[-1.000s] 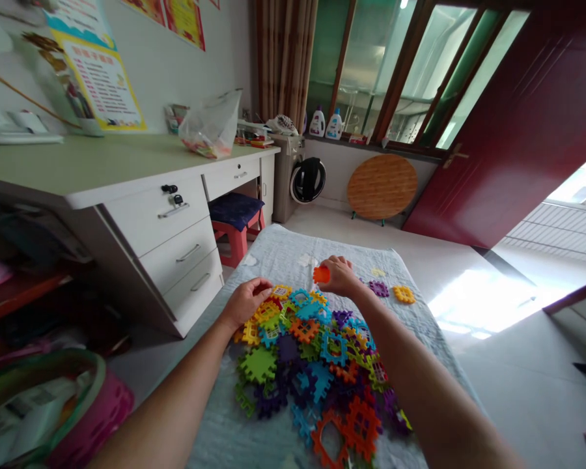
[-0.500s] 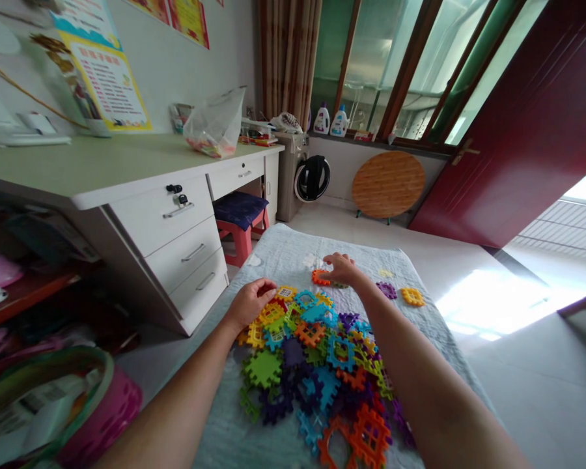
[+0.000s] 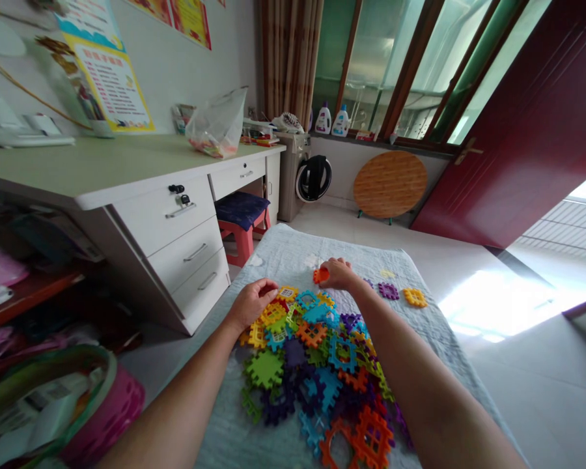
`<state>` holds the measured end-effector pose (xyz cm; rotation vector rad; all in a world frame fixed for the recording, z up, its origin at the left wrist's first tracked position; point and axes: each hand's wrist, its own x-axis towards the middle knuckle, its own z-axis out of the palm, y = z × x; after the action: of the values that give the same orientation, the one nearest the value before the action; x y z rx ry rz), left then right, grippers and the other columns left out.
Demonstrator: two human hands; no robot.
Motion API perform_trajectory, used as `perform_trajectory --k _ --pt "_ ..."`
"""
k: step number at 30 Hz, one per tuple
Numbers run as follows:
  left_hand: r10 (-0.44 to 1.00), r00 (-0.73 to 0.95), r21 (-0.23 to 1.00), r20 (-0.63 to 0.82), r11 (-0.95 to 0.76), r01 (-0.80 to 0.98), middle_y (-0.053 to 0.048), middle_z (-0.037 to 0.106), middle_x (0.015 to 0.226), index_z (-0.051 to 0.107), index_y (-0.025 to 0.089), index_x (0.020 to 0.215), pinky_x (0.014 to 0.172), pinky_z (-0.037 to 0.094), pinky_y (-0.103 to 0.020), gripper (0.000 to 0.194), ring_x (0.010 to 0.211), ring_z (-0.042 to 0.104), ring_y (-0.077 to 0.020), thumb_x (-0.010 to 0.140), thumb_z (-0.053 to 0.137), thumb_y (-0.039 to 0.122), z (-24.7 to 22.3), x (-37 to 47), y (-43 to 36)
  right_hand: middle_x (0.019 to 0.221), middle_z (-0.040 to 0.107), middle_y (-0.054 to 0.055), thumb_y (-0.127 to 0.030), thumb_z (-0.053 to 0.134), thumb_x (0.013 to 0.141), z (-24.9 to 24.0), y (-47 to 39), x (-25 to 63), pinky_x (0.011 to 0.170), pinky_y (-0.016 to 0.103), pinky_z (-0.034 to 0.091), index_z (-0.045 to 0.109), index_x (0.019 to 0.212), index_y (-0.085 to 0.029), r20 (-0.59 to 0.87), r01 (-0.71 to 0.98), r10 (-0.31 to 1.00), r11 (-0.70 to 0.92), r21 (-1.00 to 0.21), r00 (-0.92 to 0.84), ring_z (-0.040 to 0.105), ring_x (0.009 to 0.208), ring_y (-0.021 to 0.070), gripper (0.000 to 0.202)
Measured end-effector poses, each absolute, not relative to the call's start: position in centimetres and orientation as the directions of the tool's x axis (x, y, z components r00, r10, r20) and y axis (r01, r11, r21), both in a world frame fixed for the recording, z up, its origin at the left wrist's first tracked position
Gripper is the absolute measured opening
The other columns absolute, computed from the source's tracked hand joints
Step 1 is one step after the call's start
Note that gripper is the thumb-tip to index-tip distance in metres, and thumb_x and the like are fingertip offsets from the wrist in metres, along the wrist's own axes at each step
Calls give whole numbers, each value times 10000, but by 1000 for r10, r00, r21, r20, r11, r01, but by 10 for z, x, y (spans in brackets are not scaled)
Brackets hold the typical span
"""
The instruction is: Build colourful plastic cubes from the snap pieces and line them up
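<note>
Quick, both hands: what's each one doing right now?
Left hand: loosely curled beside a yellow piece; grip unclear.
Right hand: partly covering an orange piece; whether it's closed on it, can't tell.

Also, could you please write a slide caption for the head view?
Right hand at an orange toothed plastic tile, left hand at the edge of a colourful tile heap on pale cloth.

We can read no words: rows of print on the yellow-bordered poster (under a red heading) blur for us, and the labels on the bottles are too small.
</note>
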<state>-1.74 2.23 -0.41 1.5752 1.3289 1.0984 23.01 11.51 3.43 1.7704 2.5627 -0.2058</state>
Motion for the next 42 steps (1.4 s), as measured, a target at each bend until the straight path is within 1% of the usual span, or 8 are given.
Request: perform_trajectory --k 10,14,16,19,24,27,32,42 --pt "988 81 940 129 -148 308 -36 688 833 633 180 875 745 496 -304 252 797 637 -202 755 585 396 -5 -18 23 1091 580 121 -463 686 625 33 122 228 827 420 336 644 1054 -212 -97 939 935 331 -95 -340 451 1031 327 499" --pt "988 87 942 129 -149 299 -40 687 840 629 176 884 759 499 -315 269 807 638 -208 753 586 407 -7 -18 24 1171 553 123 -493 682 657 41 115 232 857 420 331 577 1187 -213 -68 943 945 311 -119 -320 434 1081 326 608" --pt "988 85 939 129 -149 310 -40 688 847 631 177 882 767 497 -314 273 813 638 -208 753 585 413 -7 -18 24 1206 544 118 -470 672 691 49 105 238 875 411 333 542 1236 -211 -16 932 946 315 -179 -323 435 1100 314 618" --pt "987 86 929 136 -157 334 -28 689 840 636 187 866 750 492 -300 258 799 637 -201 756 582 414 -5 -18 24 1210 564 93 -399 661 731 63 80 248 901 398 345 574 1197 -224 48 858 908 410 -308 -416 462 1112 286 506" --pt "982 90 911 164 -186 369 -26 686 814 634 184 854 725 488 -293 230 766 635 -193 767 570 387 -6 -18 23 1137 631 46 -333 626 782 77 29 251 952 352 363 618 1107 -222 43 632 724 627 -456 -688 539 1068 198 343" --pt "981 92 912 169 -191 364 -31 691 812 636 178 860 727 488 -296 249 762 637 -194 766 572 399 -7 -18 23 1087 646 50 -354 632 784 76 6 243 940 368 361 641 1054 -213 41 636 714 646 -423 -699 545 1040 205 304" --pt "981 88 909 173 -193 370 -24 694 805 639 183 877 727 487 -291 267 755 639 -191 761 582 417 -7 -19 23 1017 648 45 -243 581 813 67 -16 237 893 351 354 640 1008 -224 38 705 769 603 -372 -638 539 990 198 205" --pt "978 96 911 185 -207 357 -21 688 787 638 173 864 724 483 -280 258 745 634 -182 761 582 402 -10 -19 24 963 633 42 -209 616 723 65 -36 246 869 340 355 591 914 -194 31 686 787 556 -470 -617 534 949 200 193"
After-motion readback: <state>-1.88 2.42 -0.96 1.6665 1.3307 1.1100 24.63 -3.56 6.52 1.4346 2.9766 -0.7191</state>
